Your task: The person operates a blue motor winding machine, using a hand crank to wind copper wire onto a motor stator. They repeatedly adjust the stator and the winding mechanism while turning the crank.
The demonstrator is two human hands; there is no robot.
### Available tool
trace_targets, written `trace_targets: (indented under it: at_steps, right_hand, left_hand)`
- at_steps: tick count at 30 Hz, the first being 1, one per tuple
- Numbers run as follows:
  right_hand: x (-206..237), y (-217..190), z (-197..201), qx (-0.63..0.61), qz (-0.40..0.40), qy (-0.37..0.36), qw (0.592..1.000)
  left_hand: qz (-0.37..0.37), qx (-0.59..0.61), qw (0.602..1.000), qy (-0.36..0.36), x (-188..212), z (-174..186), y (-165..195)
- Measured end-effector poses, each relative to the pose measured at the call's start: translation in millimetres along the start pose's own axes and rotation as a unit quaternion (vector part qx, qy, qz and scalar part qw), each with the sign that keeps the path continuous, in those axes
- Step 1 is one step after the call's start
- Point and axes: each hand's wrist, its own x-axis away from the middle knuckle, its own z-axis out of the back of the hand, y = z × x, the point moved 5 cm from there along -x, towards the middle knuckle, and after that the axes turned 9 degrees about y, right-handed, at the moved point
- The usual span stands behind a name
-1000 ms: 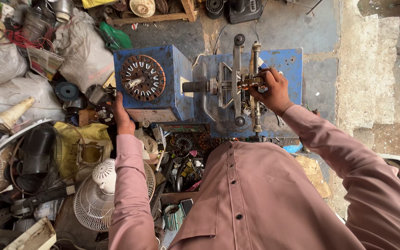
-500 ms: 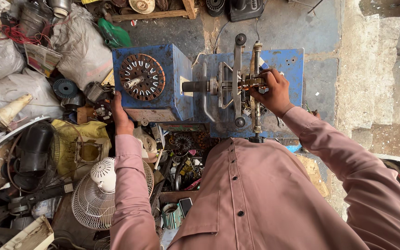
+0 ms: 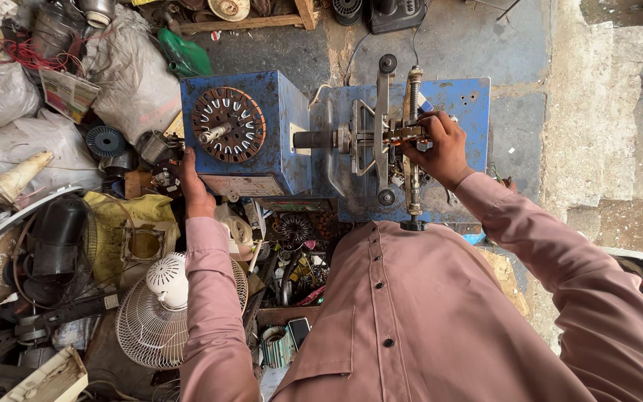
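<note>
Little has moved since the earlier frames: both hands sit where they were, and only the view has drifted slightly. Taking the blue box [image 3: 251, 134] as landmark, the left hand [image 3: 193, 186] rests at its lower left corner, fingers curled against the edge just below the stator [image 3: 228, 124], a round slotted disc with a shaft at its middle, mounted on the box's top face. Whether that grip has closed on a switch or merely braces the box, I cannot tell. To the right of the box a short shaft [image 3: 314, 139] leads to the winding frame [image 3: 396, 138] on a blue plate [image 3: 463, 104]; the right hand [image 3: 440, 149] is there, fingers wrapped shut around a brass-coloured fitting [image 3: 403, 134] on the frame's cross bar. Left of the box lie sacks, a spool [image 3: 106, 141] and a white fan [image 3: 165, 313] among scrap. By my judgement the step is setting or guiding the frame while the box is steadied; doing it well calls for a firm left hand, a light, even right grip, and sleeves kept away from the shaft.
</note>
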Motion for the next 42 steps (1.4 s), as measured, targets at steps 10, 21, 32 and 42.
trace_targets:
  at_steps: [10, 21, 32, 42]
  right_hand:
    - [1, 0, -1, 0.003, 0.003, 0.004, 1.0]
    - [-1, -1, 0, -0.001, 0.002, 0.006, 1.0]
    - [-4, -1, 0, 0.004, -0.008, 0.003, 1.0]
    - [1, 13, -8, 0.006, -0.035, 0.006, 0.999]
  left_hand:
    - [0.009, 0.007, 1.0, -0.007, 2, -2, 2]
    - [-0.009, 0.028, 1.0, -0.001, -1, 0, 0]
    - [-0.001, 0.023, 1.0, -0.018, 13, -12, 16]
    - [0.035, 0.081, 0.996, 0.004, -13, -1, -13]
